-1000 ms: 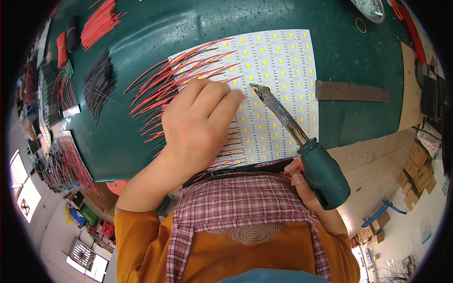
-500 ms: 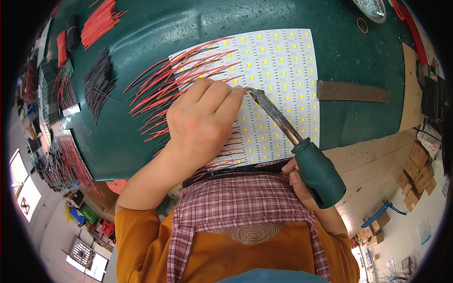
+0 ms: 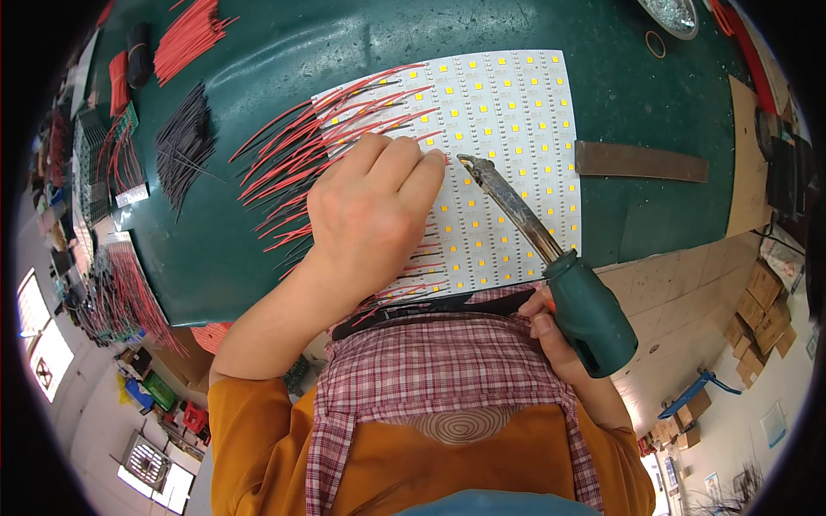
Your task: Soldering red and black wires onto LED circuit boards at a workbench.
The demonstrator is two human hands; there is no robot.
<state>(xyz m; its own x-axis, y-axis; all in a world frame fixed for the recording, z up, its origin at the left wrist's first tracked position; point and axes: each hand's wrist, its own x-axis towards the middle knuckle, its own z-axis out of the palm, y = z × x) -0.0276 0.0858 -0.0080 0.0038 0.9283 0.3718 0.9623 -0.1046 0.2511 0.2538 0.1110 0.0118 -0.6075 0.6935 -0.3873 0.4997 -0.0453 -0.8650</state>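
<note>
A white panel of LED strips [image 3: 508,120] dotted with small yellow squares lies on the green table [image 3: 284,52]. Red and black wires [image 3: 301,146] fan out from its left edge. My left hand [image 3: 370,215] rests on the panel, fingertips pinching a red wire end at a pad. My right hand [image 3: 555,340] grips the green handle of a soldering iron [image 3: 551,267]. Its metal tip sits just right of my left fingertips, over the panel.
Loose bundles of black wires [image 3: 185,146] and red wires [image 3: 189,34] lie at the table's back left. A brown metal bar [image 3: 641,161] lies right of the panel. Cardboard boxes [image 3: 761,301] stand on the floor at the right. More wired boards [image 3: 112,284] line the left edge.
The soldering iron's tip has moved left and down a little, closer to my left fingertips. My left hand has stayed nearly in place on the panel.
</note>
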